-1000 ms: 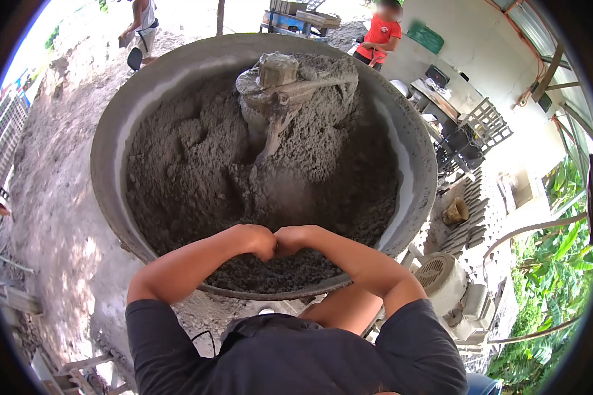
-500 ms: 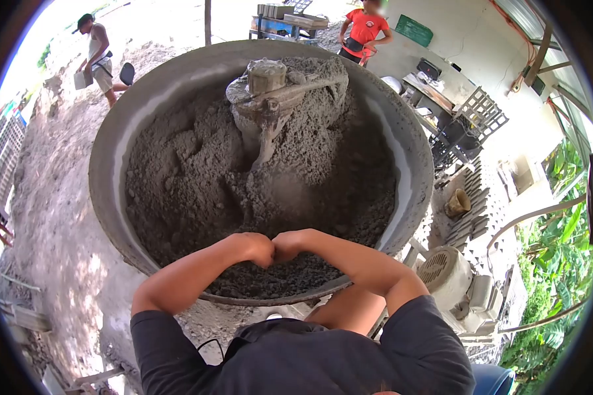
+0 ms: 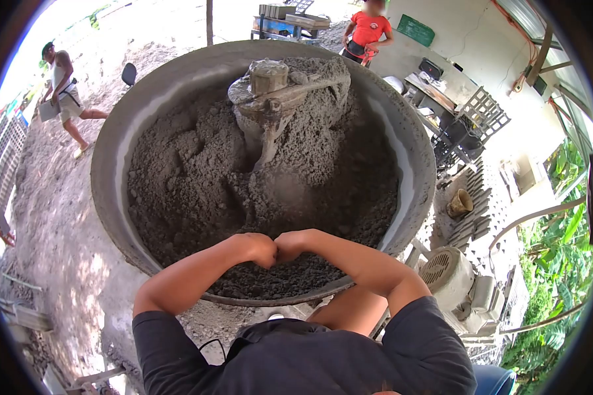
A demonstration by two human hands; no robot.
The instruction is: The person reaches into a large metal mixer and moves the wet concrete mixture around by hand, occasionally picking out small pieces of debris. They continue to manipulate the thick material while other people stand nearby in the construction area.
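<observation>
My left hand and my right hand meet above the near part of a big round mixer pan. Fingers on both hands are curled in, and the knuckles come together. Whatever the fingers may hold is hidden from this angle. Under and beyond them lies dark, crumbly wet concrete mix, heaped higher toward the far side. A mixing arm with a round hub rises from the mix, coated in grey cement.
A dusty motor sits right of the pan, near a bucket and stacked blocks. One person in red stands behind the pan; another at left carries a block. A chair back stands nearby.
The person at left has stepped further left with the block, away from the chair. My hands stay together in the same spot; the view has shifted very slightly.
</observation>
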